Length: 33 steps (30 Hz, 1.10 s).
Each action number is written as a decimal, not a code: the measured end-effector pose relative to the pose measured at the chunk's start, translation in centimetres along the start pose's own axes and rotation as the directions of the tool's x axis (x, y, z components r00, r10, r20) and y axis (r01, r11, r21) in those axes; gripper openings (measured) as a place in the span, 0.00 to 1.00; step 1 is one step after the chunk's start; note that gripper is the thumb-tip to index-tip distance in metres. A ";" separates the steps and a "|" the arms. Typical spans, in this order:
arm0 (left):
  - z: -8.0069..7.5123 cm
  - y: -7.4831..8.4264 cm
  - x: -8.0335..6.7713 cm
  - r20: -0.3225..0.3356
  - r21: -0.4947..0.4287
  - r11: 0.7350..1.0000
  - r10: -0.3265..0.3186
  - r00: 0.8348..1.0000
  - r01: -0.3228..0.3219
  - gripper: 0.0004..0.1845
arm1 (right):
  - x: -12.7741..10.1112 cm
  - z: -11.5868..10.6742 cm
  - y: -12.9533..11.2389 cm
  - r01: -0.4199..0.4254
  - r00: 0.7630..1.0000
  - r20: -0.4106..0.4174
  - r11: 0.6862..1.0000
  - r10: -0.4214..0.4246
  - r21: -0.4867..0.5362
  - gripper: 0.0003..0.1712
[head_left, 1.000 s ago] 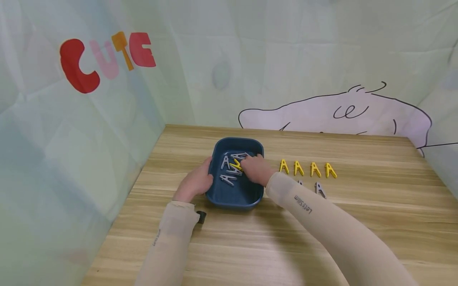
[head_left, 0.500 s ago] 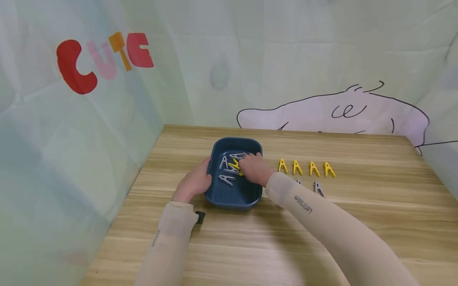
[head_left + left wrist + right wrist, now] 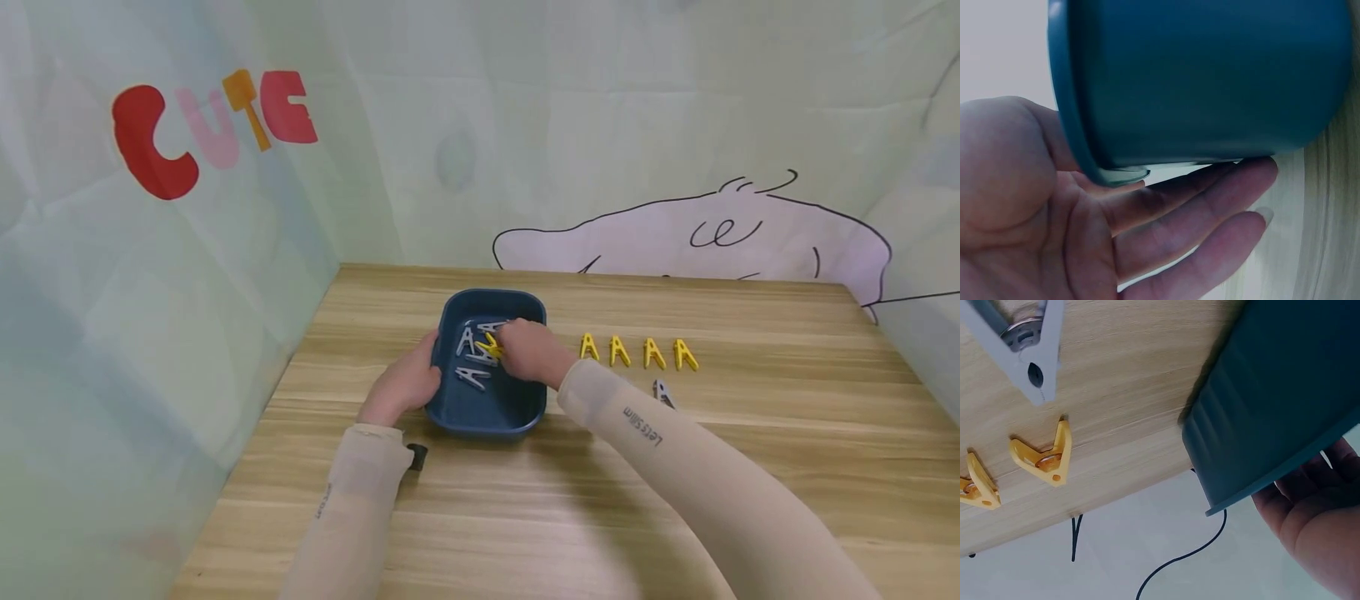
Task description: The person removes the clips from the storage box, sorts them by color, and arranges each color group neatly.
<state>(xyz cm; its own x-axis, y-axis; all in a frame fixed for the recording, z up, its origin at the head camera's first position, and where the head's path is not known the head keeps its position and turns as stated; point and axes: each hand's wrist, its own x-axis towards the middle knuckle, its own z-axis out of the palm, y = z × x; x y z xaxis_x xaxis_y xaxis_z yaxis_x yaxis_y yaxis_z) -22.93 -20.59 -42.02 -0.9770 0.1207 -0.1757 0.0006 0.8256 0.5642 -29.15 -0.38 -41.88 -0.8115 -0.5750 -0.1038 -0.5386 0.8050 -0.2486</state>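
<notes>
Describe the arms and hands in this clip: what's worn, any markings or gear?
Both hands, left hand and right hand, are bare. Both arms wear snug beige sleeves. The right sleeve has dark lettering near the wrist; the left sleeve has small dark lettering too. A small black device sits at the left wrist.

A: Location type?
B: Staged recording booth, not a lived-in room. Wooden table [image 3: 600,500] enclosed on 3 sides by pale green printed fabric backdrop [image 3: 525,125], creases visible.
A: Other indicators?
B: Backdrop has "CUTE" lettering [image 3: 213,125] at left and a cartoon outline drawing [image 3: 697,237] behind the table. Clothespins [image 3: 633,352] set in a neat row, i.e. arranged setup
</notes>
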 end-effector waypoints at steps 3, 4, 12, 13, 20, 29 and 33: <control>0.0 0.0 0.0 -0.001 -0.002 1.000 -0.001 1.000 0.001 0.33 | -0.2 -0.4 0.0 -0.010 1.000 -0.006 0.999 0.010 0.050 0.13; 0.1 0.0 0.1 -0.001 0.001 1.000 0.003 1.000 -0.003 0.33 | -0.2 -0.5 0.0 -0.015 1.000 -0.008 0.998 0.016 0.062 0.13; 0.1 0.1 0.1 -0.001 0.007 1.000 0.005 1.000 -0.005 0.33 | -0.8 -1.5 0.3 -0.086 0.995 -0.031 0.985 0.091 0.150 0.13; 0.1 0.1 0.1 0.000 0.004 1.000 -0.002 1.000 0.002 0.33 | -0.9 -1.6 0.4 -0.092 0.994 -0.038 0.983 0.099 0.158 0.13; 0.1 0.0 0.0 0.004 0.007 1.000 -0.018 1.000 0.018 0.33 | -1.5 -2.3 1.0 -0.101 0.987 -0.103 0.973 0.125 0.209 0.14; 0.0 0.2 0.0 0.004 0.015 1.000 0.001 1.000 -0.002 0.33 | -2.6 -3.3 2.9 -0.137 0.970 -0.165 0.960 0.181 0.244 0.14; 0.1 0.2 0.1 0.006 0.009 1.000 -0.002 1.000 0.002 0.33 | -3.0 -3.5 4.0 -0.143 0.960 -0.203 0.959 0.195 0.245 0.13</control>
<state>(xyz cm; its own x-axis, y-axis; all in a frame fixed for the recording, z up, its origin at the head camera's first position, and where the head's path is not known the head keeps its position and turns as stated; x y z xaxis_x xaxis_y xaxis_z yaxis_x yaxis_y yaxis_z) -22.97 -20.35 -41.99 -0.9758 0.1225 -0.1812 0.0008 0.8305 0.5570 -29.64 5.05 -39.22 -0.9296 -0.3655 0.0479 -0.3455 0.8184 -0.4591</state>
